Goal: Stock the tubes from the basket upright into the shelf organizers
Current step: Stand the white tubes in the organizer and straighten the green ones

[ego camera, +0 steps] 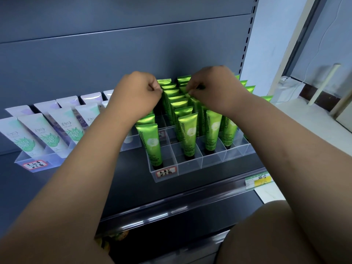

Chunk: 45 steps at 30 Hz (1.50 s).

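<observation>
Largely stocked, the clear organizer (pixel 190 164) keeps empty front cells while left hand (pixel 137 94) and right hand (pixel 211 88) pinch rear green Chamomile tubes (pixel 187 134).

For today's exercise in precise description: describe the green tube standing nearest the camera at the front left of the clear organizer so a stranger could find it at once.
Start at the dark shelf and find the clear divided organizer on its right side. In its front-left compartment, just behind the handwritten red-bordered label, stands one green Chamomile tube. It stands forward of the other green tubes, with empty compartments to its right.
</observation>
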Motion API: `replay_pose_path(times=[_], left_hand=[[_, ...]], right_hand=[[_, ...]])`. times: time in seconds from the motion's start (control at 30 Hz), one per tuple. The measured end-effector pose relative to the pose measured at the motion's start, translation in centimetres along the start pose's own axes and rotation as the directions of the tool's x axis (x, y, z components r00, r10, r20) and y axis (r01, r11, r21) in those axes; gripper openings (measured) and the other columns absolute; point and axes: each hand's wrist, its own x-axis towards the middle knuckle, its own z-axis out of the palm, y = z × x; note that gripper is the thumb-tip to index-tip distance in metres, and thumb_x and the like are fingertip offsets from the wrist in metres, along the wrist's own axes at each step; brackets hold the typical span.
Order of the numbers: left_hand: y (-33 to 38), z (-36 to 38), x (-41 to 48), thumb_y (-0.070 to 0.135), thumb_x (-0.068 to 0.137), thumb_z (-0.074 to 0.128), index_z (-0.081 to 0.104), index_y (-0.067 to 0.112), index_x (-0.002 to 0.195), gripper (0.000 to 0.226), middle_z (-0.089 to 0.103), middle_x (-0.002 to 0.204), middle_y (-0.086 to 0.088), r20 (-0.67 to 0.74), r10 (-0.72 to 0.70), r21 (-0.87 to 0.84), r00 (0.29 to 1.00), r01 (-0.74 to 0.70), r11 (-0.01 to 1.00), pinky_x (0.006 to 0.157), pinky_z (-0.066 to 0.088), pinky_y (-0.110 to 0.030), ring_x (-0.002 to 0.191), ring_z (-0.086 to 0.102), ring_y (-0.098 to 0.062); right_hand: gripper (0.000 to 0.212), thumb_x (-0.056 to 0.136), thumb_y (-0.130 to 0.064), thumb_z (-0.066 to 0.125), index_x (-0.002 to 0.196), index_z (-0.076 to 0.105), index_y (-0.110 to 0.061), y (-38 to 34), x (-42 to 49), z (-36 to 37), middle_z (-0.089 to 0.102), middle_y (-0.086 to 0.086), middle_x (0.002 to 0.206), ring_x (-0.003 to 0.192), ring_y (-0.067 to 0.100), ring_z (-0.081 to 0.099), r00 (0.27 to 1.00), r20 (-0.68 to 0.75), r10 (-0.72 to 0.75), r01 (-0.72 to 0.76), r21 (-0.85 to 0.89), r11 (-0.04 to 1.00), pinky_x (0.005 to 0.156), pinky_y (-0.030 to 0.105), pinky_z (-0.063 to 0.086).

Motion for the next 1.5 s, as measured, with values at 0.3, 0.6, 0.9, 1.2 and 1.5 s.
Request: replay_pose_path(times=[0.3,0.6,0.9,1.2,1.5], left_hand=[[0.5,0.2,0.2,0.019,0.090,0.064,0.077,0.020,0.090,0.013,0.072,0.083,0.003,-0.032,0.007,-0.025,0.999,-0.008,1.000,0.069,0.041,-0.022,0.082,0.066,-0.017],[1.4,0.5,4.5,0.017,0.087,0.065,0.078,0.019,0.096,0.015,0.076,0.101,-0.007,0.106,0.118,0.189,0.987,-0.136,0.973,0.092,0.053,-0.036,0.101,0.069,-0.028],[1.0,1.8,6.1,0.018,0.085,0.072,0.078,0.021,0.089,0.008,0.076,0.095,-0.004,0.200,0.108,0.273,0.974,-0.162,0.948,0.091,0.054,-0.034,0.097,0.070,-0.025],[0.9,2.1,6.2,0.012,0.087,0.070,0.078,0.022,0.087,0.013,0.075,0.092,-0.004,0.218,0.121,0.256,0.968,-0.177,0.950,0.087,0.052,-0.031,0.095,0.070,-0.024],[0.5,1.9,5.7,0.009,0.086,0.069,0.079,0.021,0.088,0.016,0.069,0.082,0.001,0.206,0.127,0.222,0.970,-0.172,0.960,0.084,0.051,-0.029,0.091,0.070,-0.023]], right_hand=[[0.018,0.090,-0.023,0.063,0.098,0.080,-0.023,-0.1,0.9,0.0,0.076,-0.003,0.097,0.092,0.019,0.068,0.998,-0.018,0.054,-0.054,0.017,0.998,0.083,0.037,0.055],[0.024,0.089,-0.024,0.065,0.107,0.079,-0.015,-0.5,7.5,0.9,0.073,0.011,0.115,0.112,0.029,0.065,0.990,0.141,-0.033,0.058,-0.176,0.983,0.091,0.029,0.047],[0.023,0.090,-0.023,0.062,0.104,0.079,-0.016,-0.5,8.2,3.0,0.073,0.011,0.108,0.105,0.032,0.067,0.980,0.199,-0.005,0.055,-0.248,0.967,0.086,0.033,0.051],[0.023,0.088,-0.018,0.059,0.101,0.078,-0.020,0.1,8.2,3.9,0.073,0.010,0.107,0.105,0.033,0.067,0.985,0.171,-0.002,0.048,-0.263,0.964,0.086,0.035,0.052],[0.023,0.087,-0.018,0.059,0.101,0.078,-0.017,-0.2,7.9,3.6,0.072,0.011,0.108,0.106,0.035,0.065,0.987,0.161,-0.017,0.062,-0.280,0.958,0.087,0.037,0.053]])
